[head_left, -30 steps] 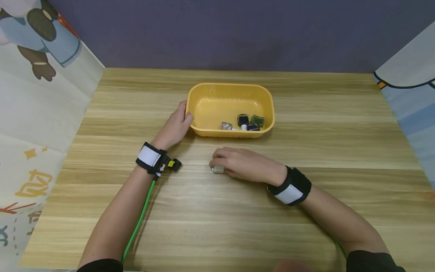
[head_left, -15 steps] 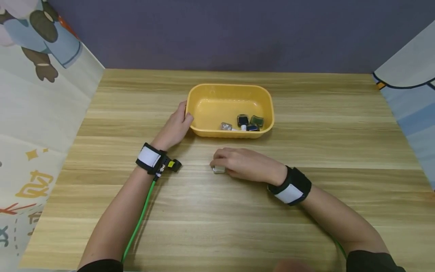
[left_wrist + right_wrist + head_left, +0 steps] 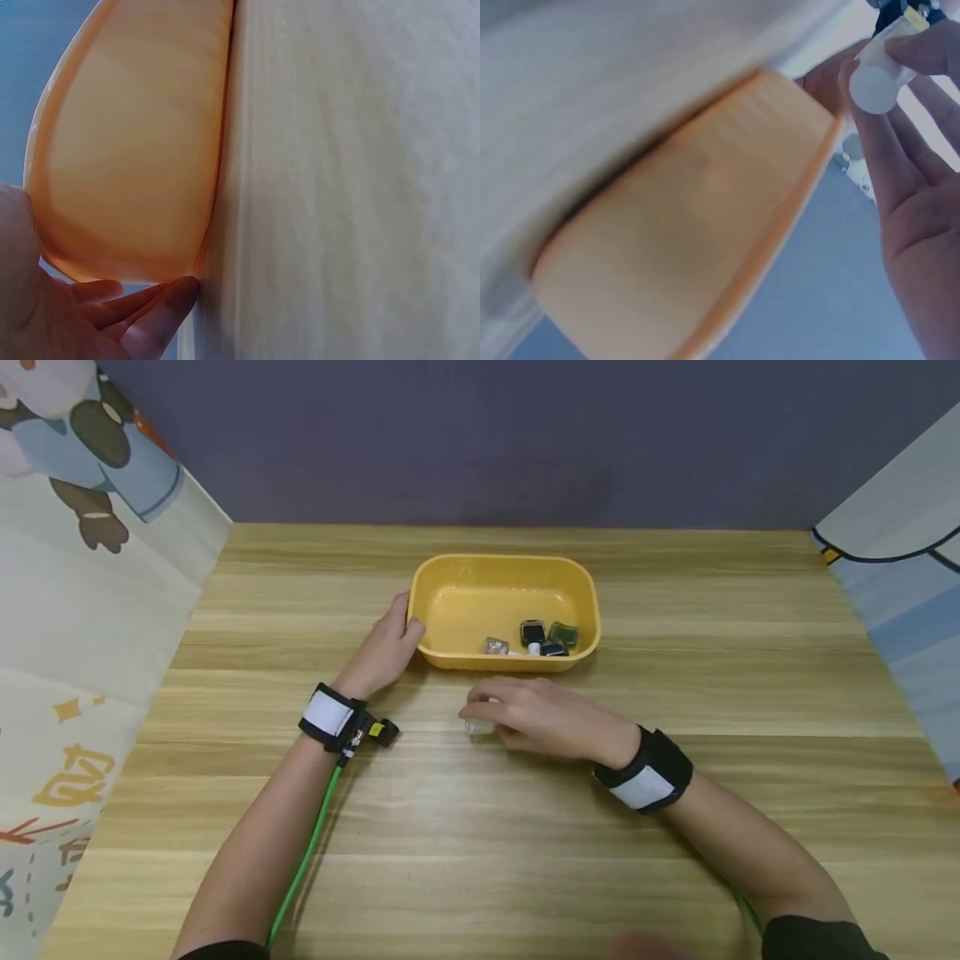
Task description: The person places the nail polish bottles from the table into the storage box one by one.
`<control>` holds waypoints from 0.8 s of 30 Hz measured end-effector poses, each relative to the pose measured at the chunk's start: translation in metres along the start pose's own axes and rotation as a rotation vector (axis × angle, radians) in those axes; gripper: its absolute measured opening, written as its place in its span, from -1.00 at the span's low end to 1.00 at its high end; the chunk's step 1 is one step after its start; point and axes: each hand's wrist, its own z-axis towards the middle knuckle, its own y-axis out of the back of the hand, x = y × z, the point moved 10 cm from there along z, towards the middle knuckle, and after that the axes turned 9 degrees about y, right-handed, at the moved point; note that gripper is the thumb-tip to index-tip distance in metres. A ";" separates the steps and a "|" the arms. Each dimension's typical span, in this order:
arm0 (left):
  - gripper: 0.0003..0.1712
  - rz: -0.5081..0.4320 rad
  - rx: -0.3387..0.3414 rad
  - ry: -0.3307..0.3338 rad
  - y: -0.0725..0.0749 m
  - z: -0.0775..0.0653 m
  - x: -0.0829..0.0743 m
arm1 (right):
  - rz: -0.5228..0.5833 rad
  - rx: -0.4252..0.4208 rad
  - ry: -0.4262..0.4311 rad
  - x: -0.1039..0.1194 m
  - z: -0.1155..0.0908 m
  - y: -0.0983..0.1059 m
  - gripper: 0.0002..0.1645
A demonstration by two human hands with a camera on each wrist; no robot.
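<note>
My left hand grips the left end of a yellow plastic basin, thumb at the rim and fingers against the outer wall. In the left wrist view, the fingertips reach low on the basin, near the tabletop. Just in front of the basin, my right hand pinches a small clear bottle between thumb and fingers. Its round white cap faces the right wrist camera. Inside the basin lie several small bottles: a glittery one, a green one and dark ones.
The wooden table runs back to a dark blue-grey panel. Printed sheets stand at the left and right. A green cable trails from the left wristband along the forearm.
My right hand has raised the small clear bottle slightly and shifted a little towards the basin. The left hand keeps its grip. The head view has tilted slightly.
</note>
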 end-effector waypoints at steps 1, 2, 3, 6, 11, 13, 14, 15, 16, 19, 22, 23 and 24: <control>-0.34 0.001 -0.001 0.001 0.000 0.000 0.000 | -0.007 -0.016 0.002 0.000 -0.001 0.004 -0.46; -0.34 0.002 -0.001 0.001 0.000 0.000 0.000 | -0.015 -0.031 0.004 -0.001 -0.001 0.008 -0.45; -0.33 0.003 0.000 0.003 0.000 0.000 0.001 | -0.017 -0.044 0.003 -0.001 -0.002 0.012 -0.45; -0.33 0.011 0.002 0.003 -0.001 -0.001 0.001 | -0.037 -0.097 0.013 -0.002 -0.004 0.026 -0.44; -0.34 0.014 0.000 -0.002 0.000 -0.001 0.000 | -0.097 -0.162 0.024 -0.003 -0.009 0.046 -0.45; -0.34 0.008 0.004 -0.002 -0.001 -0.001 0.001 | -0.111 -0.175 0.026 -0.005 -0.011 0.052 -0.45; -0.34 0.008 0.004 -0.001 -0.001 -0.001 0.001 | -0.118 -0.180 0.024 -0.005 -0.012 0.054 -0.44; -0.34 0.008 0.006 0.000 -0.001 0.000 0.001 | -0.121 -0.183 0.024 -0.006 -0.014 0.056 -0.43; -0.34 0.007 0.006 0.001 -0.001 0.000 0.002 | -0.120 -0.185 0.022 -0.007 -0.015 0.057 -0.42; -0.34 0.005 0.006 0.002 -0.001 0.000 0.002 | -0.120 -0.191 0.013 -0.011 -0.018 0.060 -0.39; -0.34 0.004 0.004 0.003 0.000 0.000 0.002 | -0.120 -0.203 -0.001 -0.015 -0.021 0.063 -0.36; -0.34 0.007 0.004 0.003 -0.001 0.000 0.001 | -0.122 -0.209 -0.005 -0.016 -0.021 0.064 -0.35; -0.33 0.010 0.003 0.003 -0.001 0.000 0.001 | -0.124 -0.214 -0.011 -0.018 -0.022 0.065 -0.35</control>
